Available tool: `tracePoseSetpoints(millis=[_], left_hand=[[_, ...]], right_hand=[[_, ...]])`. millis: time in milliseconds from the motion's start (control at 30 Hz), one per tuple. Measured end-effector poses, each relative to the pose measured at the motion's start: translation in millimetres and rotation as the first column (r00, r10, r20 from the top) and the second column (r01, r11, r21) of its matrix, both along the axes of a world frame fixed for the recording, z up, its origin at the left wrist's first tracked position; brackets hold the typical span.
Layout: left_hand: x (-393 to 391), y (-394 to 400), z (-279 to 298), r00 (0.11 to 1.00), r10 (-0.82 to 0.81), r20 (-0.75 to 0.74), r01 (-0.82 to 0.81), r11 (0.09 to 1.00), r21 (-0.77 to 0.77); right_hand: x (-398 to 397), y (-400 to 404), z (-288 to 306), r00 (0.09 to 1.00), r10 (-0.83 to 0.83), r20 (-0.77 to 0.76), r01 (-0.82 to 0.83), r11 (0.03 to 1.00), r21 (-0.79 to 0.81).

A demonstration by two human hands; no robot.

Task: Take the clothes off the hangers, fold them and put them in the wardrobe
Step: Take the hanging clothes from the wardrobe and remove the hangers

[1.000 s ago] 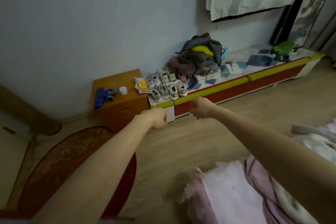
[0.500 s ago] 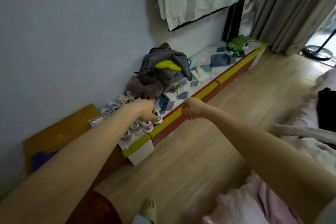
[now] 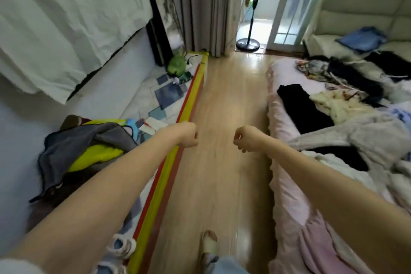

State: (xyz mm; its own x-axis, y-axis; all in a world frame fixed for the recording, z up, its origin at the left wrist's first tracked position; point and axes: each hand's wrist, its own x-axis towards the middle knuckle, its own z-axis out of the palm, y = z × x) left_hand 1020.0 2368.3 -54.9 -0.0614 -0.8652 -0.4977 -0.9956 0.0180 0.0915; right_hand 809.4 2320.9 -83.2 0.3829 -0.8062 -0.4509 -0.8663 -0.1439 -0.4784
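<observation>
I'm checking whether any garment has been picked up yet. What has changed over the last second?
Only the view has swung right: the wooden cabinet and red rug are gone, and the bed with its clothes pile, the curtain and the fan have come in. Nothing was taken or let go. The left hand and right hand stay curled, held out in front and holding nothing, now a little further apart.

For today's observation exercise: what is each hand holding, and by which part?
Nothing. The left hand and the right hand are curled into empty fists above the floor.
</observation>
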Motion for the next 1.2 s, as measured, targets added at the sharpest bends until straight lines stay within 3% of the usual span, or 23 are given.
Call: tracePoseSetpoints(millis=[233,467,733,833,967,1200], left_hand=[[1,-206,16,0.983,-0.183,0.010,0.183,0.983,0.003],[17,-404,22,0.975,-0.220,0.007,0.220,0.975,-0.003],[18,-666,38,0.912,-0.405,0.070,0.405,0.914,0.009],[8,-764,51,0.892,-0.450,0.042,0.452,0.889,-0.074],[-22,-881,43,0.845,-0.532,0.053,0.534,0.845,-0.027],[-69,-1072,11,0.856,-0.517,0.010,0.517,0.856,0.022]], right_hand=[[-7,-183,18,0.989,-0.150,0.008,0.150,0.988,-0.034],[15,-363,21,0.979,-0.201,-0.025,0.201,0.979,-0.020],[27,-589,20,0.930,-0.368,0.019,0.369,0.927,-0.070],[17,-663,26,0.914,-0.403,0.043,0.406,0.909,-0.096],[-6,-767,15,0.900,-0.436,0.007,0.435,0.898,-0.067],[-61,-965,-7,0.866,-0.496,0.055,0.497,0.868,-0.005]])
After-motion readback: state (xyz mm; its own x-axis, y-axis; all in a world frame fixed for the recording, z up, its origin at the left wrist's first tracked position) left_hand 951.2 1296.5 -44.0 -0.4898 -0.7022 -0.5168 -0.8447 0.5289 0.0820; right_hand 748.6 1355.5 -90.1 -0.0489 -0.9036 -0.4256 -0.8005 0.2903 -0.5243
